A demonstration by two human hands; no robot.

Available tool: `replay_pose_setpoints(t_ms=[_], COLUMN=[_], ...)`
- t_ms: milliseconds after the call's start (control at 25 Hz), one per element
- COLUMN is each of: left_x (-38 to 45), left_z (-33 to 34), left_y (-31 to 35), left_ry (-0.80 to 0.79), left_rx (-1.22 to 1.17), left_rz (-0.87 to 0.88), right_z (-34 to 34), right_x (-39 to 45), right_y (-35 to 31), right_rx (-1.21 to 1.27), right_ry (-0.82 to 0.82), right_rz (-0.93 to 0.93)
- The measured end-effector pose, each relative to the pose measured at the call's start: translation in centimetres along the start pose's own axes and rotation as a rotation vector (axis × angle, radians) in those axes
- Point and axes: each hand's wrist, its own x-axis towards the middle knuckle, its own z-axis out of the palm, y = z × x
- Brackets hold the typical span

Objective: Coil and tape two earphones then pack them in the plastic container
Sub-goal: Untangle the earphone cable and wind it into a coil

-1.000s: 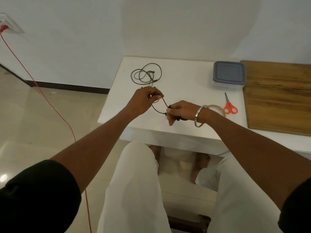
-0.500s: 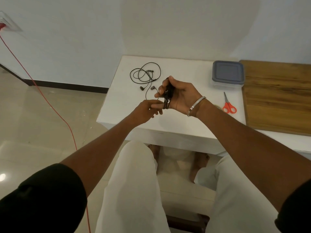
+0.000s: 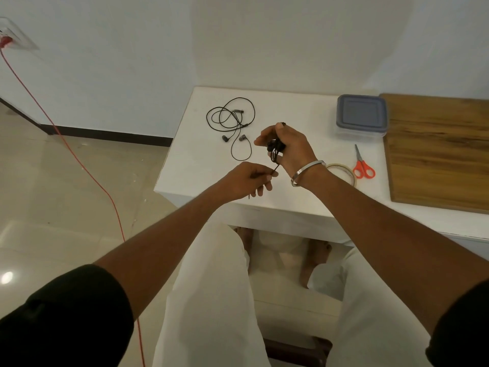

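Observation:
My right hand (image 3: 289, 147) is raised over the white table (image 3: 201, 160) with a black earphone cable (image 3: 275, 151) wound in a tight coil around its fingers. My left hand (image 3: 247, 180) sits just below and pinches the loose tail of that same cable. A second black earphone (image 3: 232, 123) lies loose and uncoiled on the table, to the far left of my hands. The plastic container (image 3: 361, 116) with a grey lid on stands at the back right. A roll of clear tape (image 3: 344, 172) lies behind my right wrist.
Red-handled scissors (image 3: 363, 165) lie right of the tape. A wooden board (image 3: 439, 152) covers the table's right side. A red cable (image 3: 79, 160) runs from a wall socket down across the floor on the left. My knees are under the table's front edge.
My right hand has lifted and turned, gathering the cable into a coil around its fingers. My left hand has dropped lower and toward me, drawing the tail of the cable.

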Motion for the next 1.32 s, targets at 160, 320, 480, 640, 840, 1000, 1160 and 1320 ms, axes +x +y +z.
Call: replay_pose_setpoints(t_ms=[160,320,480,640,840,1000,1160,1320], left_x=[-0.4,-0.4,-0.5,-0.9,-0.9,-1.0,-0.9,-1.0], left_z=[-0.2,-0.5,-0.5,0.6,1.3,1.5,1.5,1.8], left_y=[0.6,0.9,0.8,0.5,-0.3,-0.5,-0.6,-0.7], left_ry=[0.093,0.259,0.343,0.445,0.565,0.576,0.584,0.558], left_rx=[-0.121,-0.144,-0.091,-0.219,-0.361,-0.524,-0.782,-0.872], left_rz=[-0.003,-0.03,-0.036,-0.074,-0.191,-0.215,-0.309,-0.32], right_z=[-0.4,-0.4,-0.7,-0.7,-0.7,-0.5,-0.3,0.0], right_x=[-0.1,-0.3,-0.4,-0.5,-0.7,-0.9,-1.4,-1.4], right_y=[0.9,1.4,2.0,2.7,3.2,3.5,4.0,4.5], right_rx=[-0.246,-0.413,-0.744,-0.932,-1.087,-1.125,-1.223,-1.26], right_ry=[0.002,0.029,-0.021,-0.088,-0.247,-0.291,-0.365,-0.398], right_rz=[-0.046,0.018,0.033,-0.011,-0.046,-0.055,-0.108,-0.104])
